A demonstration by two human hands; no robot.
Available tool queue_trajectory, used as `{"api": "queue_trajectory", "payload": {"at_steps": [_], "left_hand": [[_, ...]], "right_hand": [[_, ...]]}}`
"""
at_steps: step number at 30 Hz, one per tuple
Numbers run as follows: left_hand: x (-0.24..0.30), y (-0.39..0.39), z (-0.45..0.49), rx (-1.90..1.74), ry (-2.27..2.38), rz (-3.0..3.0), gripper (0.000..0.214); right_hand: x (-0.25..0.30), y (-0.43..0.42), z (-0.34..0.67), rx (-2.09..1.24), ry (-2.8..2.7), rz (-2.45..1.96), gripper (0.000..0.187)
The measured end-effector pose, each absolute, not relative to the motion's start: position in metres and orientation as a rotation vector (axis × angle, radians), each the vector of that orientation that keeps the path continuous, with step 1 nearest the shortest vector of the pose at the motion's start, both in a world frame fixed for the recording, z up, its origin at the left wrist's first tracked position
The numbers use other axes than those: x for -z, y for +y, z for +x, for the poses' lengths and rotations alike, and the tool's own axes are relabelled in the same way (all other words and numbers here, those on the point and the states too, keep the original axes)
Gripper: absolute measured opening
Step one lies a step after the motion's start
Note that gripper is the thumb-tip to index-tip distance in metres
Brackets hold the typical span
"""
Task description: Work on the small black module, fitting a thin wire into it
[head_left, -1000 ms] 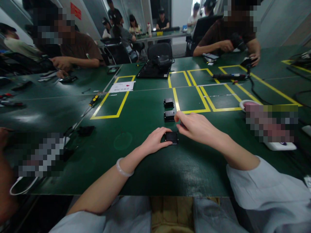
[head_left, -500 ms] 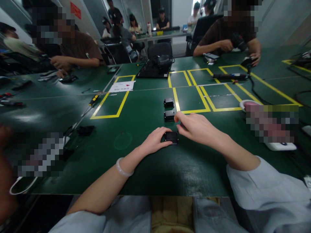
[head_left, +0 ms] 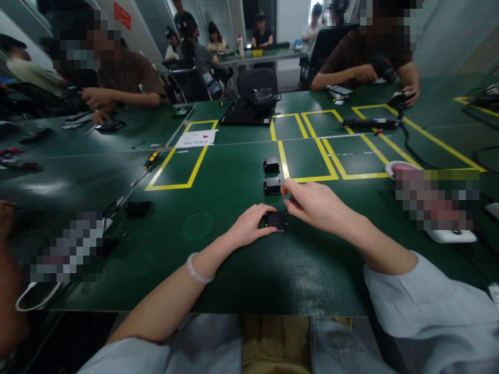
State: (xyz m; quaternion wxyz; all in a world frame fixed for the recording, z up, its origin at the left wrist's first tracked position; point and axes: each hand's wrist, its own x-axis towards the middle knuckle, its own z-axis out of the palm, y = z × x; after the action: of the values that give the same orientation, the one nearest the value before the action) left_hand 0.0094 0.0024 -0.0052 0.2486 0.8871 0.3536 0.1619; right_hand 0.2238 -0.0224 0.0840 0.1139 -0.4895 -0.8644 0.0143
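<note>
Only illegible marks on the white sheet (head_left: 196,138) and the red wall sign (head_left: 122,15), no readable text

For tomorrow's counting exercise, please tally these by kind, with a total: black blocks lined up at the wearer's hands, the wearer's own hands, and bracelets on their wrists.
Black blocks: 3
Wearer's hands: 2
White bracelet: 1
Total: 6

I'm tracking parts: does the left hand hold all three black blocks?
No, the left hand grips only the nearest black block; the middle block and far block stand beyond it.
</note>
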Motion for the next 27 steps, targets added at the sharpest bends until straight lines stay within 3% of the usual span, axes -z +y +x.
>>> {"api": "queue_trajectory", "payload": {"at_steps": [27], "left_hand": [[0.0037,0.0019,0.0089,-0.445,0.953,2.404,0.037]], "right_hand": [[-0.0823,-0.0205,0.2249,-0.107,-2.5,-1.446,0.02]]}}
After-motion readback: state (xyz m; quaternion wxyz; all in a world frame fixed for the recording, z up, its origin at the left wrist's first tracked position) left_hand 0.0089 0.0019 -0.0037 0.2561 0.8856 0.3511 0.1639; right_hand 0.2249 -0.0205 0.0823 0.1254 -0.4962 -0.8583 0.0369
